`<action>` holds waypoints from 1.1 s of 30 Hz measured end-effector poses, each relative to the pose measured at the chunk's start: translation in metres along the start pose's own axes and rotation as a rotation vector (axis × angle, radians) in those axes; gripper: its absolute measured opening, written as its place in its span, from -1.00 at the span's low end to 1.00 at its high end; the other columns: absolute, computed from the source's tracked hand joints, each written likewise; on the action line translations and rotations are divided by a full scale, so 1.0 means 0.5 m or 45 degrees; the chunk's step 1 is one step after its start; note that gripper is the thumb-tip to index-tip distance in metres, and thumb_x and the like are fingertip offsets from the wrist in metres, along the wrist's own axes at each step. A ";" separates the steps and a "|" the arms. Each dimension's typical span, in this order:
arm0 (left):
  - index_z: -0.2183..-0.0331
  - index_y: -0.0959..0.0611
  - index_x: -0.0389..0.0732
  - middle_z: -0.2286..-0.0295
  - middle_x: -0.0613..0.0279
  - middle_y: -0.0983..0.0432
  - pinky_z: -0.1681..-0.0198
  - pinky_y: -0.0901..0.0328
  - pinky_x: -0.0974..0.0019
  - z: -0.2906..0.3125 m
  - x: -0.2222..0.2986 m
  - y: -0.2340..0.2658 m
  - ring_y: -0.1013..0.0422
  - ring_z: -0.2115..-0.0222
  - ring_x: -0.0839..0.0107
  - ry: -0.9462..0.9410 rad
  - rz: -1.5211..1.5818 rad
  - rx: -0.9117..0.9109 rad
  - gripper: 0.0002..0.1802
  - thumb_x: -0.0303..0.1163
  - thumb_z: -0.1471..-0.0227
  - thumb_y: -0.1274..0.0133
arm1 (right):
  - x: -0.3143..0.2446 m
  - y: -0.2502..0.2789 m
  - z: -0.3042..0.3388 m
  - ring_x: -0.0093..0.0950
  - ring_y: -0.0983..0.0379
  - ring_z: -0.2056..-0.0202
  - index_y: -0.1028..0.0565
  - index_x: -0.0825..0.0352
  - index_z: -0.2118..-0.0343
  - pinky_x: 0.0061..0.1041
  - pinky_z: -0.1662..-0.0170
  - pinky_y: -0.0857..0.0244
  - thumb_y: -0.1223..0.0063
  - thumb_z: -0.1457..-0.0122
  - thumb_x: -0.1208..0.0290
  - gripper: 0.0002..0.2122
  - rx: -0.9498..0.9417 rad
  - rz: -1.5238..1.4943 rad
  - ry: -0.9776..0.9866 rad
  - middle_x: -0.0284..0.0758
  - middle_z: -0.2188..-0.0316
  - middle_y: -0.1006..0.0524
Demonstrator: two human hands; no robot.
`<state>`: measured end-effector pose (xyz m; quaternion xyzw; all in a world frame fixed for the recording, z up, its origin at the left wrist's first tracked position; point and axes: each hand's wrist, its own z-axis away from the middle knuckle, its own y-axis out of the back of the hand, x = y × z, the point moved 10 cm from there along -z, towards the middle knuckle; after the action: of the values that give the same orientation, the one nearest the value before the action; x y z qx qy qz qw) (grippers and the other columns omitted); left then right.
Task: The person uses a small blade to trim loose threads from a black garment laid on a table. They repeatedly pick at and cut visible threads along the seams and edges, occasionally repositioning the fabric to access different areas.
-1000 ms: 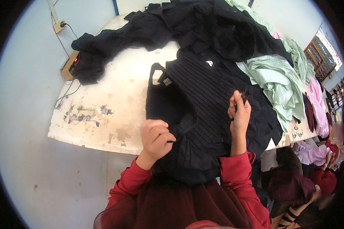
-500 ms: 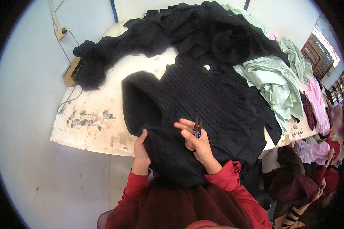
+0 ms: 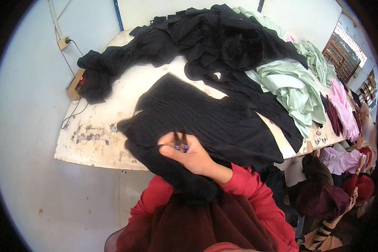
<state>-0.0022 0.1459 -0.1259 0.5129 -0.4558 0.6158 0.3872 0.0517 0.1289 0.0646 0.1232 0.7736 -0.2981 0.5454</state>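
A black ribbed knit garment (image 3: 206, 122) is being spread over the near part of the bench (image 3: 92, 143), its lower edge hanging off the front toward the person's lap. The right hand (image 3: 189, 155) is being held over the near edge of the garment, its grip closed round a small pair of purple-handled snips (image 3: 181, 143), the fingers curled tight with the tool's tips pointing up out of the fist. The left hand is not being shown; it is probably hidden under the dark cloth, so its grip cannot be told.

For the handling to go well, the knit is best being kept flat and lightly taut near the blades, with only a single loose thread being taken between the tips and the ribbed fabric itself being kept clear of them.

The bench top is being seen as pale, worn and stained, with flaking marks at its near left corner. More black garments (image 3: 197, 38) are being piled at the far end, pale green cloth (image 3: 290, 84) to the right, pink pieces (image 3: 342, 109) beyond. A power strip (image 3: 76, 83) is being lodged at the left edge, its cable running to a wall socket (image 3: 64, 42). Other people (image 3: 344, 185) are being seated low at the right.
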 end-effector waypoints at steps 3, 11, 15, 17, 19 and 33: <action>-0.05 -0.44 -0.34 0.02 0.08 -0.44 -0.05 -0.25 0.15 -0.010 0.072 0.071 -0.38 0.04 0.21 -0.144 -0.235 0.159 -0.43 -0.10 -0.17 0.06 | -0.097 -0.008 -0.034 -0.77 -0.31 0.40 -0.50 0.32 0.18 -0.70 0.31 -0.20 -0.18 -0.22 0.35 -0.80 0.019 0.061 0.194 -0.55 0.40 -0.46; 0.09 -0.58 -0.38 0.19 0.10 -0.57 0.11 -0.32 0.20 0.037 0.528 0.340 -0.48 0.20 0.25 -0.558 -0.748 0.548 -0.58 -0.28 -0.08 -0.06 | -0.490 0.204 0.024 -0.61 -0.36 0.34 -0.50 0.37 0.27 -0.59 0.20 -0.28 0.00 -0.32 0.39 -0.85 1.053 1.165 1.273 -0.43 0.40 -0.48; 0.09 -0.64 -0.31 0.21 0.05 -0.60 0.06 -0.33 0.24 0.011 0.698 0.334 -0.52 0.22 0.28 -0.418 -1.107 0.349 -0.54 -0.19 -0.05 -0.17 | -0.497 0.311 -0.004 -0.39 -0.54 0.34 -0.53 0.36 0.23 -0.45 0.22 -0.36 -0.02 -0.30 0.30 -0.79 1.084 1.540 1.086 -0.22 0.39 -0.60; 0.03 -0.61 -0.30 0.15 -0.06 -0.59 -0.03 -0.31 0.17 -0.044 0.747 0.243 -0.53 0.14 0.13 -0.352 -1.061 0.251 -0.37 0.03 -0.04 -0.19 | -0.488 0.352 -0.028 -0.25 -0.59 0.29 -0.54 0.32 0.21 -0.40 0.23 -0.38 -0.02 -0.29 0.25 -0.77 1.141 1.716 0.866 -0.14 0.35 -0.62; 0.04 -0.62 -0.29 0.15 -0.08 -0.59 -0.01 -0.32 0.23 -0.128 0.779 0.254 -0.53 0.14 0.13 -0.535 -1.479 0.446 -0.42 -0.02 -0.07 -0.16 | -0.460 0.402 -0.085 -0.14 -0.57 0.24 -0.52 0.23 0.10 -0.29 0.21 -0.40 -0.06 -0.25 0.19 -0.73 1.102 1.798 0.699 -0.17 0.30 -0.62; -0.23 -0.35 0.06 -0.29 0.20 -0.06 -0.31 0.31 -0.24 0.055 0.221 0.107 0.09 -0.33 0.09 -0.469 -1.871 -0.355 -0.21 0.18 -0.05 -0.06 | -0.019 0.417 0.147 -0.24 -0.62 0.28 -0.52 0.19 -0.04 -0.37 0.28 -0.51 -0.22 -0.06 -0.03 -0.47 0.346 2.135 0.004 -0.30 -0.13 -0.45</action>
<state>-0.0644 0.1055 -0.0245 0.7245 -0.1284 0.0419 0.6759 0.2195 0.2513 -0.0116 0.7206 0.3846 0.1147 0.5654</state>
